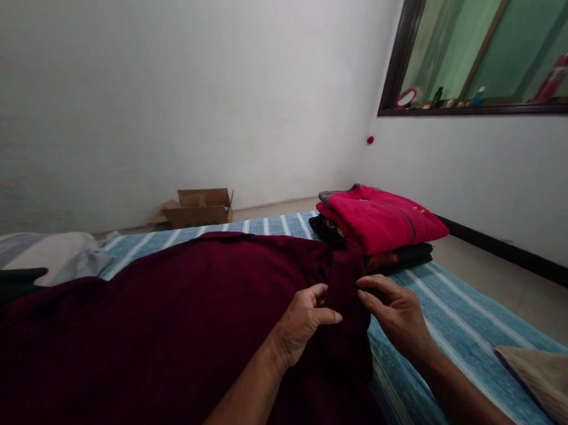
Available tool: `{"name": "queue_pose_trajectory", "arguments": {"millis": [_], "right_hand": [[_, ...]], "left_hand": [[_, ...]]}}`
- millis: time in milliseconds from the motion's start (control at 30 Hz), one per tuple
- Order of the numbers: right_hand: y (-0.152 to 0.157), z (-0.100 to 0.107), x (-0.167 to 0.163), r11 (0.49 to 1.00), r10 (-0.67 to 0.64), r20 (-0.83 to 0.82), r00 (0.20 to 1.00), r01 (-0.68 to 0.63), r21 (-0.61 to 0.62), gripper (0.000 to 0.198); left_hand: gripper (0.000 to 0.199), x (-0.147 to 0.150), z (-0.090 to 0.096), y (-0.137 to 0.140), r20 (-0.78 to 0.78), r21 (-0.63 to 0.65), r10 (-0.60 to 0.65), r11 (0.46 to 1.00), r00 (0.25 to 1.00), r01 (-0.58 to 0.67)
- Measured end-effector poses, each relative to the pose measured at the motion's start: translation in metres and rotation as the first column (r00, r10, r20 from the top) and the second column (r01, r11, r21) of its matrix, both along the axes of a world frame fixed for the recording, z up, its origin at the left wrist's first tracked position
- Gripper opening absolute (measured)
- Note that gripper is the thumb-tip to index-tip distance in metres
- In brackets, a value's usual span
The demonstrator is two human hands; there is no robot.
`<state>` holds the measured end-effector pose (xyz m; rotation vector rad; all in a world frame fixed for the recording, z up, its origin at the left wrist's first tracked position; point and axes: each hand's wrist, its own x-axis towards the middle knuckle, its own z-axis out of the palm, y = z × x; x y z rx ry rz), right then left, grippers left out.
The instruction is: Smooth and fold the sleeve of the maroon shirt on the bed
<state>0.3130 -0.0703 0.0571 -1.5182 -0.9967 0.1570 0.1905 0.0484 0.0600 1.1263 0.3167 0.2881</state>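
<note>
Across the near and left part of a bed (459,317) with a blue-and-white striped cover, a dark red garment (173,321) lies spread, its long axis running roughly from left to right. Most of its cloth lies to the left of the hands, and its right edge comes in between them. The right hand (397,313) is the nearer to that edge, pinching it between thumb and fingertips from the right side. The left hand (302,321) reaches over the cloth, thumb laid on top and fingers curled at a raised fold; whether it grips firmly I cannot tell.

Just beyond the fold, to the far right, stands a pile of folded clothes: a bright red top (383,221) over darker pieces (400,260). A beige cloth (542,381) lies at the right edge of the view, and a pale bundle (48,254) at the far left.

Past the bed, an open cardboard box (198,216) sits near a white wall (176,93). High on the right is a window (492,52) with small things along its sill.
</note>
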Motion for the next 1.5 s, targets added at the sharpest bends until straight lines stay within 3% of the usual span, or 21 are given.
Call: {"name": "queue_pose_trajectory", "arguments": {"millis": [100,300,500,833,1033,1500], "right_hand": [[0.0,0.003,-0.004,1.0,0.023,0.063,0.998,-0.022,-0.014,0.013],[-0.002,0.002,-0.007,0.996,0.069,0.165,0.984,-0.059,-0.064,0.012],[-0.002,0.003,-0.01,0.997,0.06,0.245,0.968,-0.044,-0.071,0.013],[-0.002,0.006,-0.015,0.993,0.084,0.251,0.964,-0.061,-0.099,0.015],[-0.003,0.006,-0.011,0.988,0.087,0.217,0.972,-0.056,-0.143,0.016],[-0.002,0.006,-0.016,0.992,0.114,0.411,0.905,-0.081,-0.098,0.015]], "left_hand": [[0.037,0.002,0.002,-0.004,0.031,-0.022,0.0,1.0,1.0,0.001],[0.032,0.007,0.003,-0.007,-0.016,-0.068,0.147,0.987,0.989,-0.148],[0.024,0.007,0.005,-0.01,-0.043,-0.076,0.203,0.976,0.978,-0.206],[0.024,0.005,0.003,-0.009,-0.032,-0.08,0.152,0.985,0.988,-0.154],[0.029,0.005,-0.002,-0.006,-0.034,-0.092,0.205,0.974,0.978,-0.207],[0.027,0.005,0.001,-0.006,-0.002,0.04,0.152,0.988,0.988,-0.151]]}}
